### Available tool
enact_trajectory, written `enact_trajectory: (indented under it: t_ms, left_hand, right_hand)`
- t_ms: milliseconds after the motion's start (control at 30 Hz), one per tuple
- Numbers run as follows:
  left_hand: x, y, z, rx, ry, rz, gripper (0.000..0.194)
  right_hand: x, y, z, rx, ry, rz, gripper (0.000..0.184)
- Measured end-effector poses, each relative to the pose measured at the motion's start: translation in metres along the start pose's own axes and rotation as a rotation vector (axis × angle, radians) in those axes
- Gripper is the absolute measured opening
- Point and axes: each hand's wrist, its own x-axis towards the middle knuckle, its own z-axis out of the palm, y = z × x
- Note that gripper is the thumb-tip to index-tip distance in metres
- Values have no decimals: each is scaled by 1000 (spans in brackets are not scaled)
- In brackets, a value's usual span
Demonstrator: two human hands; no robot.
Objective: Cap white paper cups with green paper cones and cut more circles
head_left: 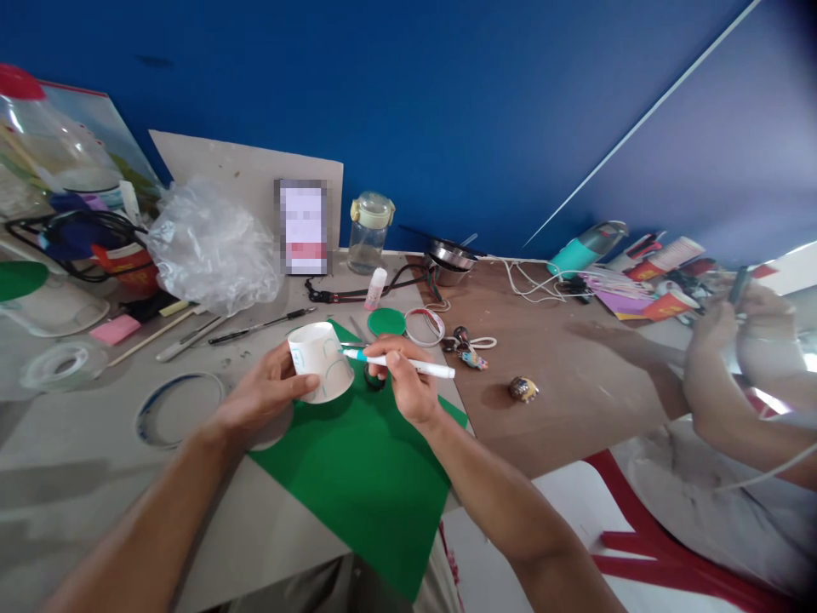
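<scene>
My left hand is closed around a white paper cup, its thumb pressed on the near side. Thin teal lines mark the cup's wall. In my right hand is a white marker with a teal front end, its tip at or very near the cup's right side. Both hands are above a green paper sheet. Dark scissors lie on the sheet, partly hidden behind the cup and my right hand. A green paper disc lies just beyond them.
A glue stick, a glass jar and a propped phone stand at the back. Plastic wrap, a pen and a tape roll are on the left. Another person's arms appear at the right.
</scene>
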Motion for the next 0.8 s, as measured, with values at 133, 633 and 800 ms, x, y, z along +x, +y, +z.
enact_trajectory:
  t_ms: [133,633,800]
  left_hand:
    - [0,-3,-1,-20,-21,12,55]
    - [-1,3,2,36,-3,-10,56]
    - [-1,4,4,67,25,-14,54]
  right_hand:
    - [0,-3,3,31,-31,-19,43]
    - [-1,-3,4,109,-38,-2,40]
    - [0,-4,4,81,-13,19,37]
